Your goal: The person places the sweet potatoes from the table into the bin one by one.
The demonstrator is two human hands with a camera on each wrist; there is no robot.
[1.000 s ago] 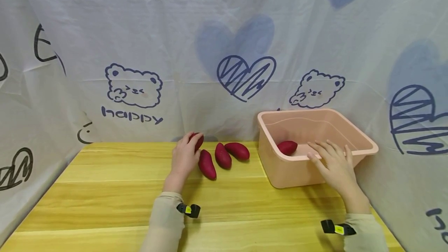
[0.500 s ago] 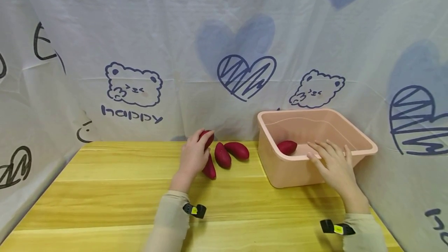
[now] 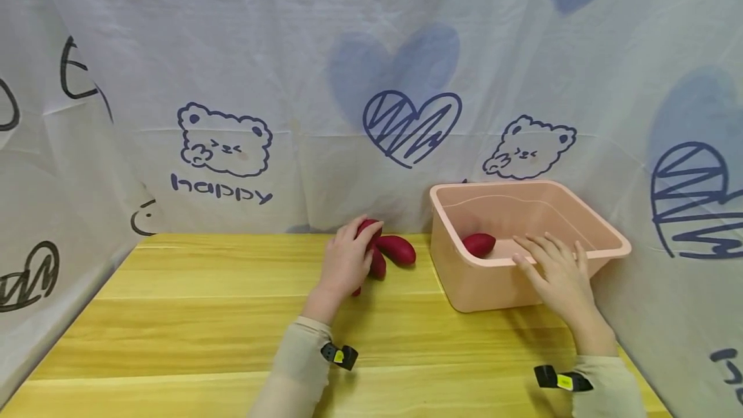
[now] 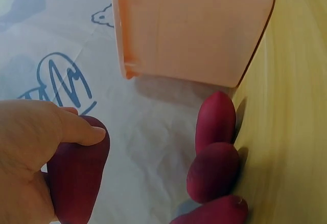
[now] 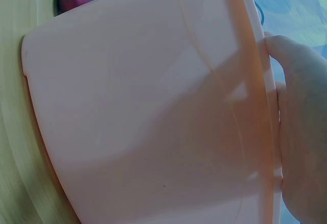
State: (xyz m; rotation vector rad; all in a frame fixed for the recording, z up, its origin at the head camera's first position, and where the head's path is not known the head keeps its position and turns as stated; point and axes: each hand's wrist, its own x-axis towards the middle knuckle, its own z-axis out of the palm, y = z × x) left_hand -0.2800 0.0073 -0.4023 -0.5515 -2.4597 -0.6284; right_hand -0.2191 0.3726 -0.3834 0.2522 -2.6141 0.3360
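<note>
My left hand [image 3: 345, 263] grips a dark red sweet potato [image 4: 76, 183], thumb and fingers around it, raised above the table. Below and beside it lie three more: one sweet potato [image 3: 398, 251] to the right, a second sweet potato [image 3: 378, 267] partly covered by the hand, and a third sweet potato [image 3: 356, 291] almost hidden. A pink plastic bin [image 3: 487, 286] stands to their right, with a sweet potato [image 3: 478, 245] inside. At the bin's near rim is my right hand [image 3: 554, 276], fingers extended over the edge; in the right wrist view this hand [image 5: 306, 106] lies along the rim.
The wooden table [image 3: 174, 328] ends at a pale cloth curtain [image 3: 325, 166] printed with hearts and bears, which also hangs at both sides. The bin stands close to the back curtain. Each sleeve carries a black wrist strap.
My left hand has moved right with its sweet potato, passing over the others on the table and now covering parts of two. My right hand has stayed at the bin's rim.
</note>
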